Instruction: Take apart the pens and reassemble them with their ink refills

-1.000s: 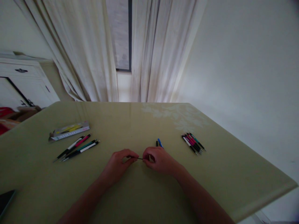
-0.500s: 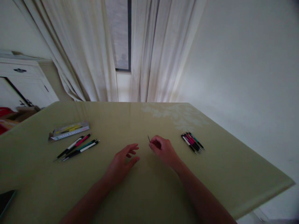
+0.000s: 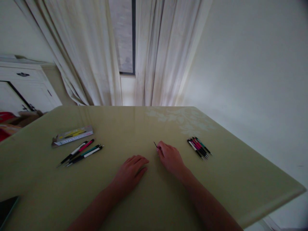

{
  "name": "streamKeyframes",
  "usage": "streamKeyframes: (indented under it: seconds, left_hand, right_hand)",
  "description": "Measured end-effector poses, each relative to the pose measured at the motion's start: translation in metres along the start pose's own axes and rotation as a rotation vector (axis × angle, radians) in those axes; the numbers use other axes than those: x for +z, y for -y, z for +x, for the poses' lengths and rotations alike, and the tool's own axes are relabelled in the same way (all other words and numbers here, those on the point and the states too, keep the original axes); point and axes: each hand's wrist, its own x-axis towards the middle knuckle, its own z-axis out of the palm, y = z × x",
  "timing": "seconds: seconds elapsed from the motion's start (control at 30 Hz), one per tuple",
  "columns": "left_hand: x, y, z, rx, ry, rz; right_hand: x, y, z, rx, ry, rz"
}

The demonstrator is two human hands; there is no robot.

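My right hand [image 3: 170, 158] is closed in a pinch near the middle of the table, on what looks like a pen [image 3: 155, 144]. Only its thin dark end sticks out past the fingertips; the remainder is hidden in the hand. To the left, my left hand [image 3: 131, 170] rests palm down on the tabletop, fingers stretched out and holding nothing. A tight row of pens [image 3: 198, 147] in white, pink, black and green lies right of my right hand. More pens [image 3: 80, 153], loosely spread in white, pink, green and black, lie left of my left hand.
Behind the left pens lies a pen box [image 3: 72, 136] with a printed yellow picture. A dark flat object [image 3: 7, 208] shows at the table's near left edge. The pale green table [image 3: 134, 125] meets curtains [image 3: 91, 57] at the back and a wall along the right.
My left hand has lowered onto the table, its fingers going from curled and raised to flat. My right hand has shifted slightly right and down, still pinching the pen.
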Motion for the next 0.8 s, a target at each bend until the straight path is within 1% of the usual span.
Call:
streamKeyframes:
  seconds: [0.27, 0.37, 0.47, 0.57, 0.67, 0.73, 0.8]
  left_hand:
    - [-0.001, -0.002, 0.002, -0.03, -0.008, 0.034]
    - [0.001, 0.0, 0.001, -0.035, -0.022, 0.056]
    - [0.003, 0.002, 0.0, -0.029, -0.037, 0.075]
    - [0.003, 0.002, 0.0, -0.025, -0.042, 0.079]
    - [0.003, 0.002, 0.001, -0.059, -0.065, 0.041]
    - [0.002, 0.002, 0.003, -0.14, -0.125, -0.042]
    - [0.0, 0.002, 0.005, -0.252, -0.193, -0.203]
  right_hand:
    - [0.008, 0.002, -0.002, -0.084, 0.024, 0.228]
    - [0.01, 0.005, -0.004, -0.084, 0.025, 0.186]
    - [0.009, 0.008, -0.005, -0.128, 0.063, 0.111]
    - [0.008, 0.01, -0.005, -0.167, 0.077, 0.143]
    - [0.007, 0.014, -0.006, -0.163, 0.073, 0.316]
    - [0.007, 0.017, -0.008, -0.176, 0.088, 0.474]
    - [0.006, 0.021, -0.011, -0.199, 0.117, 0.62]
